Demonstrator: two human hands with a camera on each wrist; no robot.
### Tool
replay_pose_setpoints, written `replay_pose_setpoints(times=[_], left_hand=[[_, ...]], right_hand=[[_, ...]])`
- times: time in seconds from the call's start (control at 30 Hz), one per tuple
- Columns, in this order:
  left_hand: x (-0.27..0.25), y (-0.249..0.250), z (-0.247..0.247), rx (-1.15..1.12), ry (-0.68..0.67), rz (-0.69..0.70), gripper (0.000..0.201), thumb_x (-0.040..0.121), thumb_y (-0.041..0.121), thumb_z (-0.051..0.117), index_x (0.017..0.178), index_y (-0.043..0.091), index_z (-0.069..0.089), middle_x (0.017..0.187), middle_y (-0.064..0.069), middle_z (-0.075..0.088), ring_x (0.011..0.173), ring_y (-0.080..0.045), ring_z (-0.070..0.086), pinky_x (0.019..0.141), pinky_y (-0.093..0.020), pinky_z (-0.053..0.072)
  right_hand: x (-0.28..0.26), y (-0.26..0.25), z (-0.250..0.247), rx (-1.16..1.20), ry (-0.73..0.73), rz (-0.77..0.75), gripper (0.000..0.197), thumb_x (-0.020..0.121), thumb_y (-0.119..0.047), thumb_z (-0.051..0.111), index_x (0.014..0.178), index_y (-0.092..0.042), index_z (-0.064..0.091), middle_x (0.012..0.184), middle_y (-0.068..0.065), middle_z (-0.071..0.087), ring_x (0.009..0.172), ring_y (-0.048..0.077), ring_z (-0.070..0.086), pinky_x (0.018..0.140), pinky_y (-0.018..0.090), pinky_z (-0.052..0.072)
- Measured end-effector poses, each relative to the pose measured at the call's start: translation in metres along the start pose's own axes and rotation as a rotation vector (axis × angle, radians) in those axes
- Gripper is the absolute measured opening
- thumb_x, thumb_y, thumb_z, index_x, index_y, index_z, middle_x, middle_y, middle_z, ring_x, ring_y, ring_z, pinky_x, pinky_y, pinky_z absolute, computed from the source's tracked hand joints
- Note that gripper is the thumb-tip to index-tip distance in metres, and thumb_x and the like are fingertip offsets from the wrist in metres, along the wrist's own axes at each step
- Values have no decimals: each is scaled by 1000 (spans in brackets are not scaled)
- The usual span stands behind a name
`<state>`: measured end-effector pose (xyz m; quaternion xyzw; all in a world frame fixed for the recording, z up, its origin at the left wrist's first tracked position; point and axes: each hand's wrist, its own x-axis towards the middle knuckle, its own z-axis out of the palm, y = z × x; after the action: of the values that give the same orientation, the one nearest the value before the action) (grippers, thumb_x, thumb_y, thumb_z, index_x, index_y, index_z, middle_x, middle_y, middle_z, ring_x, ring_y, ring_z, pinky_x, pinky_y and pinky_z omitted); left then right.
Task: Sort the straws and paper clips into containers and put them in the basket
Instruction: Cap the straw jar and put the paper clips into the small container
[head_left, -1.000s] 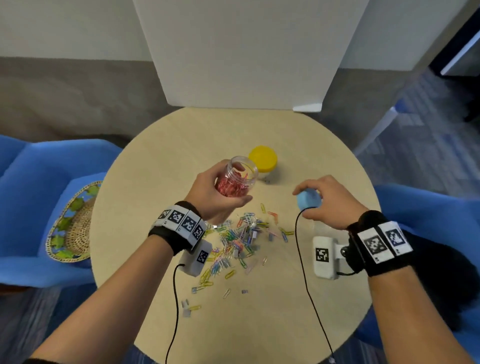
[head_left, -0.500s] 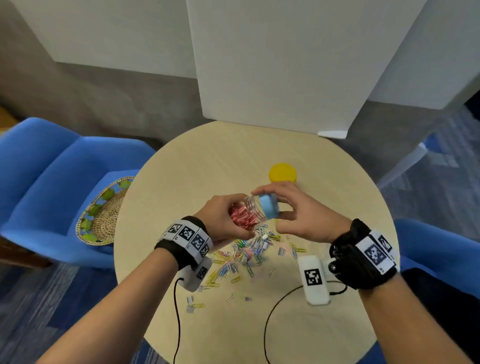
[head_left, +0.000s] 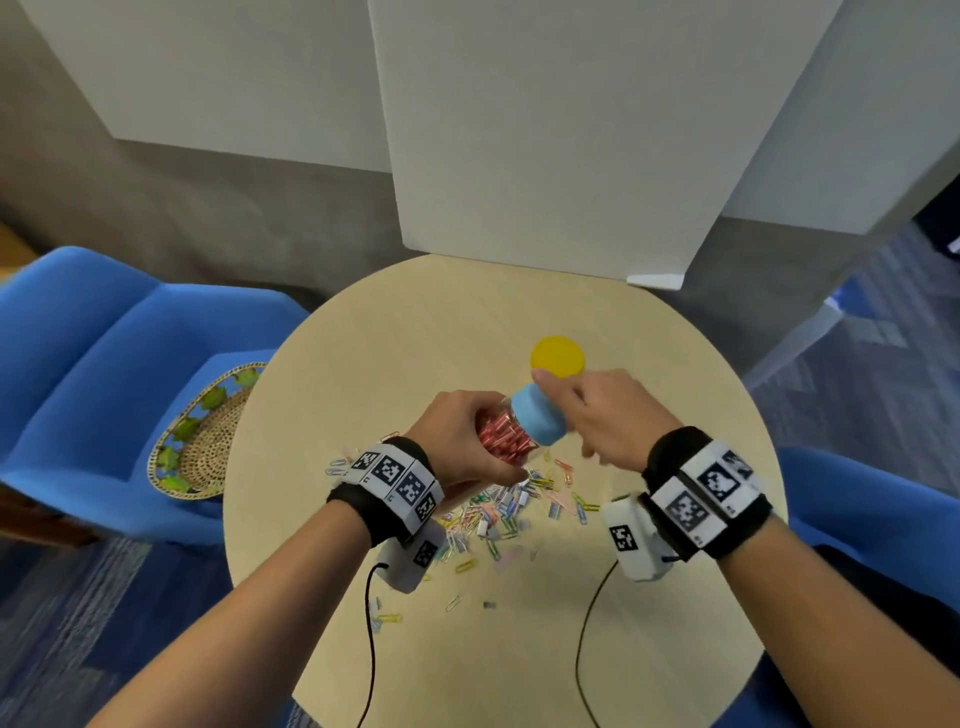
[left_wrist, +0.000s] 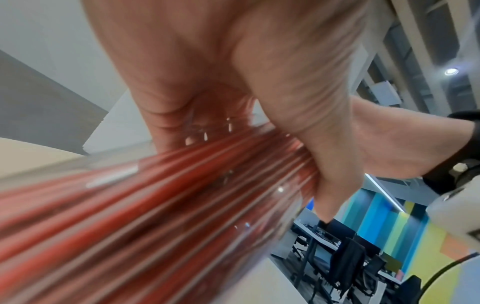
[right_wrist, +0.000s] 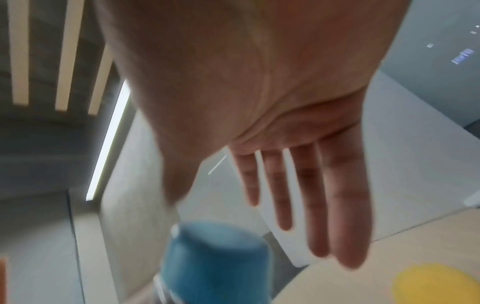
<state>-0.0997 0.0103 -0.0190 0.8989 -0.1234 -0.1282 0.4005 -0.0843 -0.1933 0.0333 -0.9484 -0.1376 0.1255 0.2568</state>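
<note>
Jar: the jar (head_left: 506, 441) is clear, full of red straw pieces, tilted on its side above the surface (head_left: 415, 332); its mouth points to the right.
Lid: the blue lid (head_left: 537, 415) sits on the mouth of the jar.
Left hand: the left hand (head_left: 457, 441) wraps its fingers round the body of the jar; the left wrist view shows the thumb and fingers (left_wrist: 166, 115) curled on the glass.
Right hand: the right hand (head_left: 608, 415) is at the lid, but its fingers (right_wrist: 335, 216) are straight and spread; the thumb side is near the lid, and one cannot tell if it touches.
Clips: coloured clips (head_left: 498, 519) lie loose in a pile on the surface, under the hands.
Yellow lid: the yellow lid (head_left: 557, 356) stands behind the hands.
Basket: the basket (head_left: 202, 436) lies on the blue chair (head_left: 104, 364), left of the surface.
Board: a white board (head_left: 545, 130) stands at the far edge.
Change: half a second ago the right fingers were curled round the lid; now they are opened. One second ago the jar was without lid.
</note>
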Motion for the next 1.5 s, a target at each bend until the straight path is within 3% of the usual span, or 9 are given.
replay_pose_setpoints(times=[0.17,0.37,0.57,0.7,0.8,1.0,1.13,1.23,1.5], left_hand=[[1,1,-2,13,-22,-69,56,48,43,94,85,29,55,73,9,65,63,0,61,56,-17,44],[-4,4,13,15,-19,-96,73,45,44,95,94,22,46,79,8,66,68,-2,62,53,-15,39],[-5,1,10,-43,13,-82,71,43,44,96,89,24,46,80,6,69,69,-4,65,54,-15,41],[-7,0,8,-81,23,-56,68,44,39,97,91,23,50,82,5,69,70,-5,64,57,-18,47],[-7,2,9,-97,15,-45,68,44,37,97,92,23,50,79,6,68,65,1,63,57,-17,46],[-1,5,-3,-76,31,-41,67,44,39,97,91,24,51,80,4,71,69,-5,68,60,-23,52],[0,6,-6,-84,114,-31,68,42,35,97,90,22,51,81,2,71,71,-9,69,61,-32,57],[2,6,-7,-114,106,-24,70,41,31,98,91,20,50,83,0,72,71,-10,70,60,-31,58],[11,-5,-32,-84,96,-39,69,40,36,98,89,22,51,81,2,72,70,-11,70,63,-37,58]], right_hand=[[-3,7,-25,126,-195,-322,66,76,-46,79,136,-43,49,131,-16,55,104,5,61,84,25,54],[4,2,-1,-32,-271,122,61,94,-68,35,115,-18,63,82,16,70,59,25,71,65,41,62],[-2,17,-32,361,-299,-213,58,79,-42,78,132,-43,53,134,-16,55,115,5,59,88,29,55],[-10,14,-15,426,-265,-85,29,86,-38,72,111,-24,67,105,4,70,78,24,73,62,35,60],[-12,9,-3,241,-280,171,61,96,-62,37,90,-8,65,78,18,71,62,36,70,57,38,60],[-6,22,-15,314,-206,-242,57,75,-45,80,127,-42,58,123,-16,60,101,7,66,85,27,56],[0,9,6,441,-8,-78,46,79,-60,65,100,-19,70,79,6,71,60,20,71,65,36,59],[3,-8,12,113,47,115,82,91,-74,32,70,-4,70,53,10,67,46,23,65,61,30,55],[20,4,-15,360,-204,-195,50,81,-36,78,127,-34,60,118,-5,60,79,15,73,80,37,60]])
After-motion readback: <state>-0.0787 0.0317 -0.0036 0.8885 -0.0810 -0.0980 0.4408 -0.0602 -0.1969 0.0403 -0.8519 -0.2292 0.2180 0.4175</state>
